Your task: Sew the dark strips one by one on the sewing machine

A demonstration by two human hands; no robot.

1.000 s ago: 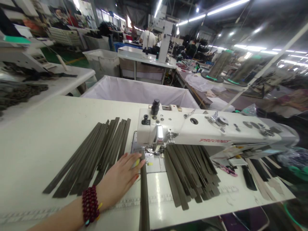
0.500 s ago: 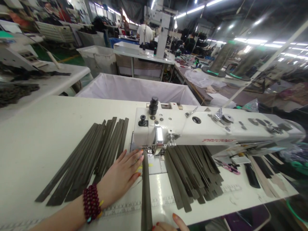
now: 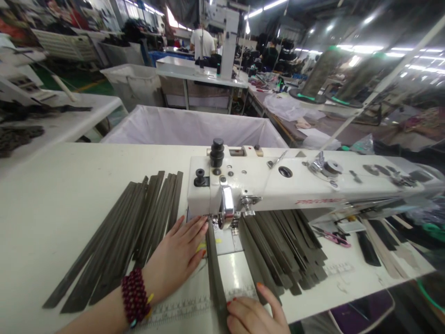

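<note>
A white sewing machine (image 3: 278,183) stands on the white table (image 3: 52,204). One long olive-grey strip (image 3: 213,269) runs from under its presser foot toward me. My left hand (image 3: 175,257), with a dark red bead bracelet on the wrist, lies flat with fingers stretched out beside the strip's left edge, fingertips near the foot. My right hand (image 3: 255,313) rests at the strip's near end, fingers partly curled against it at the table's front edge.
A fan of similar strips (image 3: 132,236) lies left of the machine, another pile (image 3: 278,250) under its arm. Pink-handled snips (image 3: 332,237) and dark pieces lie at right. A white-lined bin (image 3: 191,127) stands behind the table. People work at far tables.
My right hand has come into view at the strip's near end. The left hand has edged forward toward the presser foot. The view has tilted slightly downward.
</note>
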